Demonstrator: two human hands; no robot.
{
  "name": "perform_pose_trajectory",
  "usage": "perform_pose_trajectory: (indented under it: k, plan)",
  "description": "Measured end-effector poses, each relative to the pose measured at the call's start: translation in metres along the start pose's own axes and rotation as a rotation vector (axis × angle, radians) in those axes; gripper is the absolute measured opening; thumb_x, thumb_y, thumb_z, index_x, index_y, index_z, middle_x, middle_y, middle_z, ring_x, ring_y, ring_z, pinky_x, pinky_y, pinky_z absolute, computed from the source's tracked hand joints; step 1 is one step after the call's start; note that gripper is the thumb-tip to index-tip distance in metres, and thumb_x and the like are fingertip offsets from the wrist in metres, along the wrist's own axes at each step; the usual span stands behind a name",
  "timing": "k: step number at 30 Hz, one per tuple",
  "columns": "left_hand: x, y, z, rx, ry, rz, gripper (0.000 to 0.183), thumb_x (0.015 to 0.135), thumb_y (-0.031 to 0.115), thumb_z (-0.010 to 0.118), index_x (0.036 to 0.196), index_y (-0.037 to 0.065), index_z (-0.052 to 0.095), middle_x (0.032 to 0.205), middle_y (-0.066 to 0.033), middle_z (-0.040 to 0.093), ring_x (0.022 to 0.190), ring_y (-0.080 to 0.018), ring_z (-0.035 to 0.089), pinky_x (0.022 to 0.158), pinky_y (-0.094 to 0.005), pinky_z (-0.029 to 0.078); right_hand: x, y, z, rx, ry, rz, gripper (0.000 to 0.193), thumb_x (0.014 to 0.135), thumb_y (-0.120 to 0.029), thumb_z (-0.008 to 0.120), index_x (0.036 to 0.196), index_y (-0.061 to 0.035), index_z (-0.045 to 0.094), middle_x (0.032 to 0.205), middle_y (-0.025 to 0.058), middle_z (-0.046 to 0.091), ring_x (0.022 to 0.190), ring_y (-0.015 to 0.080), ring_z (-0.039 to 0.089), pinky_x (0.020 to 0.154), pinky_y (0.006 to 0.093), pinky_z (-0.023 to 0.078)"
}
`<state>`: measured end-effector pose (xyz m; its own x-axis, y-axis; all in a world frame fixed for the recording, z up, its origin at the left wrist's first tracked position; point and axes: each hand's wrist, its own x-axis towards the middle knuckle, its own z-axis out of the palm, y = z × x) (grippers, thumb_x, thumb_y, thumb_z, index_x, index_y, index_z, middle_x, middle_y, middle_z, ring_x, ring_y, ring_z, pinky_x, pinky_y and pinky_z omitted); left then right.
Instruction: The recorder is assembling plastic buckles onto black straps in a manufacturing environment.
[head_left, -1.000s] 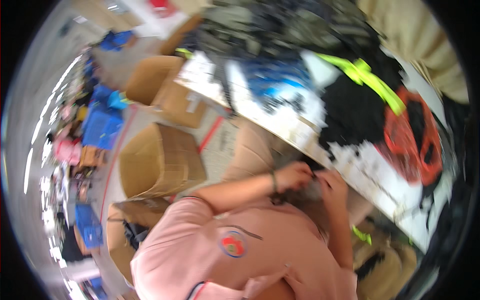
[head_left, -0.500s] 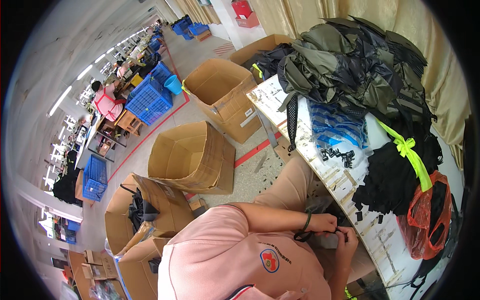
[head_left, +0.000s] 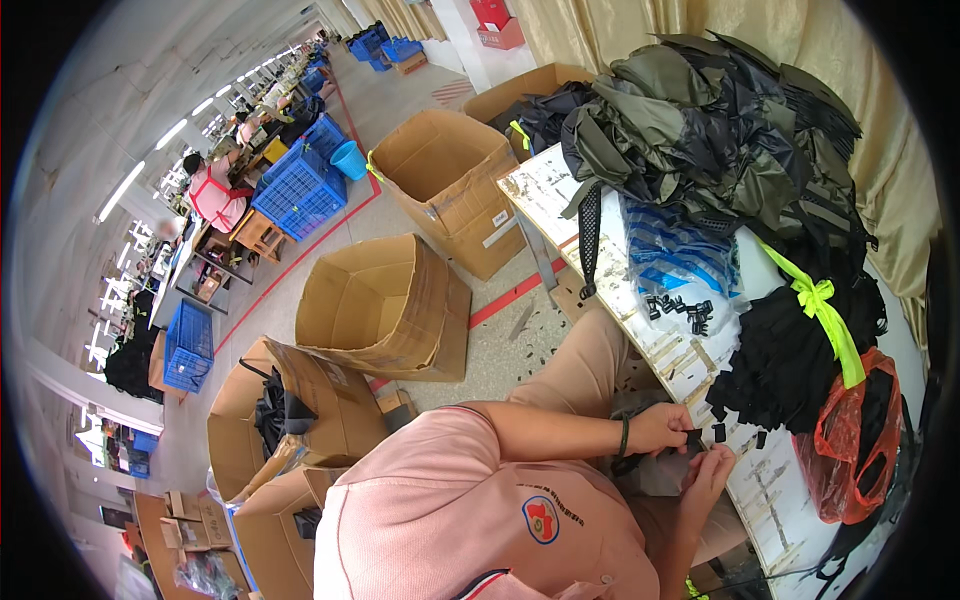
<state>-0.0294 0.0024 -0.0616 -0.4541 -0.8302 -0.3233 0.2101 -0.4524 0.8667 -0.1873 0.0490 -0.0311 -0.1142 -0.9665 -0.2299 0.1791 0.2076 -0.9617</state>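
1. The small black piece is up between the two hands, just beside the edge of the white table.
2. The left hand has its fingers pinched together on it. The right hand is bent in close, with its fingertips near the piece's lower end. I cannot tell if they grip it too.
3. To do this well, I think both hands should stay close together and hold the piece by its ends, so it lies flat and does not twist. A soft pinch should be enough.
4. A big heap of black strap pieces sits near, so sleeves could knock some off.
5. Now the writing. The pink shirt has a round badge with a line of dark letters beside it.
6. A tall cardboard box wears a white label, too small to read.
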Motion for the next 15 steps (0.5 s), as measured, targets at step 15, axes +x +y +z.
perform_pose_trajectory:
  k: [15]
  plan:
    - [-0.006,0.016,0.015,-0.011,-0.027,0.139,0.012,0.083,0.003,0.056,0.095,0.002,0.055,0.074,-0.0011,0.059,0.052,-0.0054,0.052,0.043,-0.0189,0.039,-0.015,-0.003,0.021,0.284,-0.098,0.13,0.011,0.091,-0.011,0.052,0.099,-0.0096,0.043,0.073,0.0021,0.053,0.047,0.0042,0.036,0.04,0.0161,0.027]
